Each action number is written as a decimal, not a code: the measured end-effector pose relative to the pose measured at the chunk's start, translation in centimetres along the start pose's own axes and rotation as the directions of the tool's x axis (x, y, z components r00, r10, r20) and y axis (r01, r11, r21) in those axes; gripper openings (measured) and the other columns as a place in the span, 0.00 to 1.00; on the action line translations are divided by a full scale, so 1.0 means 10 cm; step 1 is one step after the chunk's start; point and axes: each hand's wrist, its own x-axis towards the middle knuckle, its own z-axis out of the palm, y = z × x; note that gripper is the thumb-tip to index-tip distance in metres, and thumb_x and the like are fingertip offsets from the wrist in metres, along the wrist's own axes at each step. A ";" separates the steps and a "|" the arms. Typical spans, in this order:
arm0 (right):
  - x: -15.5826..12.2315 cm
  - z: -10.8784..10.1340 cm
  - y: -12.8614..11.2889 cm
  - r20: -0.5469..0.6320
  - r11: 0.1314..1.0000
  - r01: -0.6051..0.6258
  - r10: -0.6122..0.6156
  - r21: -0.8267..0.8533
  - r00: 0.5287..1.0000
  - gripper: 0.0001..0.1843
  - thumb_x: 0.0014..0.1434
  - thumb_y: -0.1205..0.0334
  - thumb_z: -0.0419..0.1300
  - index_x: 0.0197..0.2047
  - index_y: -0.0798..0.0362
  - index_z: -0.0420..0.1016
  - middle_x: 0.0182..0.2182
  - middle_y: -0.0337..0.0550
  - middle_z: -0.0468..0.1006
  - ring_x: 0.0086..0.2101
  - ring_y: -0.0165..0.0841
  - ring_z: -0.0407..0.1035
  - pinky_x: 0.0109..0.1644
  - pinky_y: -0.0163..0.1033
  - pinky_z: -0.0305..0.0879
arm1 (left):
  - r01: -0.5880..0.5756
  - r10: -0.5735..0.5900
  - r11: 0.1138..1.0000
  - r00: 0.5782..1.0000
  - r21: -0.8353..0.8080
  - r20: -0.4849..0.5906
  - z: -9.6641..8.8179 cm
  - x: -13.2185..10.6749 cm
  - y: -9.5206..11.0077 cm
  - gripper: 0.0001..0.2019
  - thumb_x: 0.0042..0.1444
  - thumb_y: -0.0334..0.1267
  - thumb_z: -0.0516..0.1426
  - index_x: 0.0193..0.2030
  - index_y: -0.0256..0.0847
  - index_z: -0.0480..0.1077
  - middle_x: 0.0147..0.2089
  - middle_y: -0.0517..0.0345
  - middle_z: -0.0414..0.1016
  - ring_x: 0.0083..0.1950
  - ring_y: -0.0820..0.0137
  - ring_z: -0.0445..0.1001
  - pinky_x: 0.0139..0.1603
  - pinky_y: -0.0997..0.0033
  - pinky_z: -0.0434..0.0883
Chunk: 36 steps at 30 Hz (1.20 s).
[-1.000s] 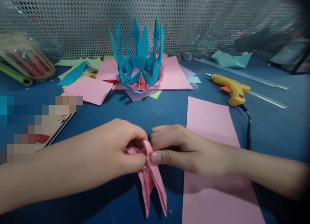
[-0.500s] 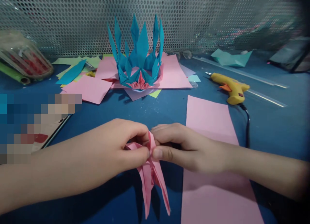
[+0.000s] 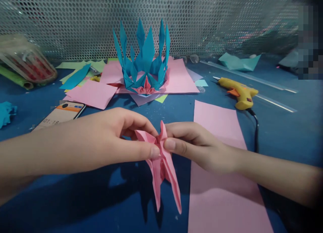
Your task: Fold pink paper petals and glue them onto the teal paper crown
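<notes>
A pink folded-paper piece (image 3: 157,169) hangs between my hands above the blue table, two long narrow points reaching down toward me. My left hand (image 3: 121,139) pinches it from the left, the thumb pressing on its middle and the fingers behind. From the right, my right hand (image 3: 191,142) grips its upper part between thumb and fingers. Parts of the fingertips are hidden behind the paper. Beyond the hands stands a blue folded-paper crown (image 3: 148,54) with tall points and a pink folded ornament (image 3: 146,86) at its front.
A long pink sheet (image 3: 214,199) lies under my right forearm. Behind it is a yellow glue gun (image 3: 237,91) with clear glue sticks (image 3: 272,102). Pink paper (image 3: 92,93), a phone (image 3: 60,115) and a jar (image 3: 27,58) are at left. Perforated metal (image 3: 88,24) closes the back.
Both hands have risen slightly with the pink folded piece, and more of its upper part shows. My left thumb now lies farther onto its middle. The phone is more visible.
</notes>
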 end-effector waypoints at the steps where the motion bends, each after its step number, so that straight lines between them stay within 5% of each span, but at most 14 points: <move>1: 0.00 0.00 -0.01 -0.018 1.000 0.006 -0.006 0.010 1.000 0.30 0.65 0.34 0.55 0.25 0.52 0.60 0.24 0.33 0.57 0.27 0.28 0.54 0.30 0.34 0.55 | -0.003 0.004 0.998 1.000 -0.057 0.025 -0.03 0.01 -0.01 0.10 0.52 0.46 0.65 0.43 0.54 0.79 0.35 0.66 0.84 0.33 0.67 0.80 0.28 0.76 0.70; 6: -0.02 0.02 -0.01 -0.071 0.998 0.069 -0.068 0.015 0.995 0.30 0.66 0.37 0.54 0.24 0.51 0.57 0.23 0.32 0.53 0.25 0.26 0.50 0.27 0.33 0.50 | 0.004 0.046 0.944 0.988 -0.331 0.144 -0.11 0.03 -0.08 0.21 0.52 0.31 0.65 0.51 0.59 0.76 0.38 0.68 0.84 0.36 0.72 0.81 0.35 0.80 0.76; 12: -0.04 0.01 0.02 -0.087 0.988 0.140 -0.146 -0.064 0.986 0.27 0.69 0.43 0.55 0.25 0.51 0.57 0.23 0.33 0.57 0.25 0.26 0.52 0.27 0.33 0.53 | 0.077 0.022 0.854 0.983 -0.514 0.185 -0.02 0.09 -0.11 0.11 0.53 0.28 0.66 0.35 0.54 0.82 0.34 0.71 0.83 0.37 0.76 0.80 0.38 0.84 0.74; 19: -0.03 0.02 0.05 -0.142 0.982 0.159 -0.173 -0.105 0.975 0.27 0.67 0.44 0.58 0.23 0.51 0.56 0.22 0.33 0.57 0.23 0.25 0.51 0.24 0.32 0.50 | 0.103 -0.032 0.834 0.990 -0.542 0.138 0.06 0.15 -0.12 0.09 0.51 0.29 0.67 0.25 0.48 0.81 0.28 0.68 0.79 0.33 0.77 0.74 0.35 0.84 0.71; 25: -0.02 0.03 0.05 -0.148 0.991 0.136 -0.134 -0.001 0.980 0.25 0.66 0.48 0.60 0.23 0.51 0.57 0.22 0.32 0.56 0.24 0.25 0.50 0.25 0.32 0.51 | 0.070 -0.030 0.834 0.996 -0.548 0.081 0.13 0.17 -0.15 0.06 0.47 0.31 0.70 0.26 0.46 0.81 0.28 0.67 0.79 0.33 0.76 0.72 0.36 0.82 0.70; 29: 0.00 0.04 0.05 -0.127 0.987 0.100 -0.084 0.124 0.988 0.17 0.68 0.52 0.58 0.30 0.53 0.67 0.25 0.33 0.61 0.26 0.26 0.53 0.29 0.33 0.55 | 0.043 -0.030 0.838 0.999 -0.544 0.034 0.13 0.18 -0.15 0.04 0.49 0.34 0.70 0.28 0.47 0.82 0.31 0.65 0.81 0.35 0.74 0.75 0.37 0.80 0.72; 36: -0.01 0.03 0.06 -0.125 0.984 0.167 -0.158 0.059 0.979 0.14 0.70 0.62 0.54 0.31 0.54 0.68 0.25 0.33 0.61 0.25 0.25 0.51 0.27 0.31 0.53 | 0.061 -0.048 0.841 0.998 -0.538 0.038 0.13 0.18 -0.12 0.04 0.48 0.34 0.70 0.27 0.46 0.81 0.30 0.66 0.80 0.35 0.74 0.76 0.38 0.80 0.72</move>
